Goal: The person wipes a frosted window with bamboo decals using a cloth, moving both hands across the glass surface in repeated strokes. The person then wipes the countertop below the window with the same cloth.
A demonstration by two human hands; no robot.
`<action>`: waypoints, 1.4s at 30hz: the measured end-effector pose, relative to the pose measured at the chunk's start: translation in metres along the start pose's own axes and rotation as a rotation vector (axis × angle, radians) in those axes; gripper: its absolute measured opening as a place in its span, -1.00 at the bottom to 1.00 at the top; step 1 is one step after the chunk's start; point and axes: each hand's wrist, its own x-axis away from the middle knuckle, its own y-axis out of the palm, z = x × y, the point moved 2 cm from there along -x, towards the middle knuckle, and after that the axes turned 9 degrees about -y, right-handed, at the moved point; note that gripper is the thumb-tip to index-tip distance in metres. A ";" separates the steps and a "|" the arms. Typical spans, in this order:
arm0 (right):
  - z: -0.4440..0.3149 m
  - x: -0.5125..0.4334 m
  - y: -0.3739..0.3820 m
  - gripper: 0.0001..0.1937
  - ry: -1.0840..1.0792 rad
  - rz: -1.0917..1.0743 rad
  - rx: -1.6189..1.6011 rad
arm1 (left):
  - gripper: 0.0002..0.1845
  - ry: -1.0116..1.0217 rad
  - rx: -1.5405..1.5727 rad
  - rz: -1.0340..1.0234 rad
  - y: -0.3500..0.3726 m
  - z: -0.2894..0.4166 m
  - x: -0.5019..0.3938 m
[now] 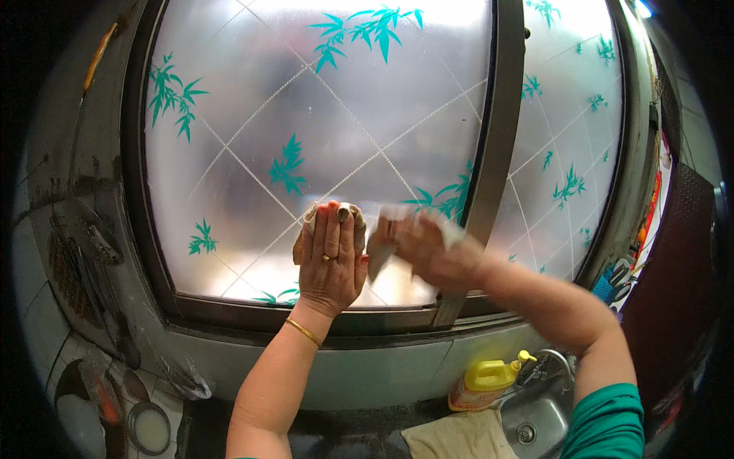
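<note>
My left hand, with a ring and a gold bangle on that arm, lies flat against a beige cloth on the lower part of the frosted window pane. The pane has green bamboo-leaf patterns and dotted diagonal lines. Just to the right, my right hand is blurred by motion at the glass, with a greyish cloth at its fingers. How its fingers grip that cloth cannot be told.
Below the window frame stand a yellow pump bottle, a steel sink with a faucet, and a spread cloth. Utensils hang at left. A blue utensil holder is at right.
</note>
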 end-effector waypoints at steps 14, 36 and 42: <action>0.059 -0.057 0.021 -0.40 0.522 0.599 -0.281 | -0.22 -0.033 0.318 0.121 -0.005 -0.009 0.001; 0.096 -0.035 0.037 -0.40 0.829 0.434 -0.133 | -0.22 -0.046 0.097 0.079 0.001 -0.005 0.003; -0.077 -0.005 0.007 -0.48 0.160 0.279 -0.608 | -0.24 -0.033 0.026 0.093 0.004 -0.004 0.001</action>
